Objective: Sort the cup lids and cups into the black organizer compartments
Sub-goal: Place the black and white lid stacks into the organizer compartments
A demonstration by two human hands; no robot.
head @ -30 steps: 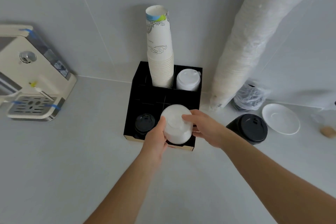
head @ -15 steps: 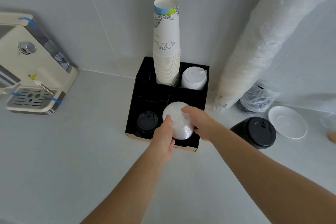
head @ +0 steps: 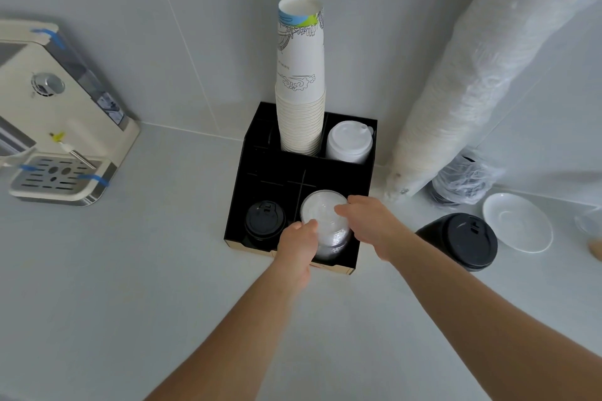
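Observation:
The black organizer stands against the wall. A tall stack of paper cups fills its back middle compartment, with white lids to the right. Black lids sit in the front left compartment. A stack of clear lids sits low in the front right compartment. My left hand grips that stack on its left side and my right hand holds its right side, fingertips on top.
A second stack of black lids lies on the counter right of the organizer, beside a white saucer. A long plastic sleeve of white cups leans on the wall. A cream coffee machine stands at the left.
Both hands have lowered the clear lid stack from above the organizer down into the front right compartment.

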